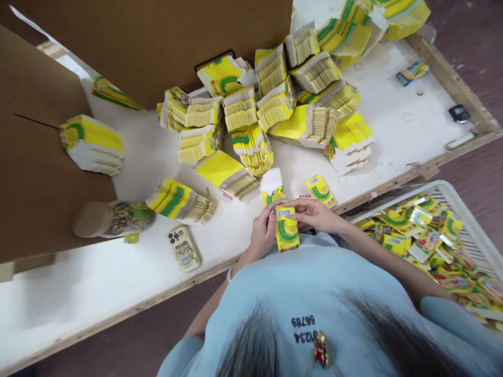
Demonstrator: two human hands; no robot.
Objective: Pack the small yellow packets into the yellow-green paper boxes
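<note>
Close to my body, at the table's front edge, a small yellow and green carton (pixel 287 229) with a barcode is held between my two hands. My left hand (pixel 264 229) grips its left side with the fingers closed. The thumb and fingers of my right hand (pixel 313 213) pinch its upper right part, near the barcode. Just beyond my fingertips lies a flat carton (pixel 273 184) with a white flap, partly hidden by my left hand. Another yellow carton (pixel 320 190) rests on the table to the right of my hands.
Several bundles of flat cartons (pixel 239 109) cover the table's middle. At right, a white basket (pixel 446 189) holds many yellow packs. A phone (pixel 184 248) and a lidded jar (pixel 113 218) lie at left. Brown cardboard (pixel 157 42) stands at the back. A blue box (pixel 413 72) lies far right.
</note>
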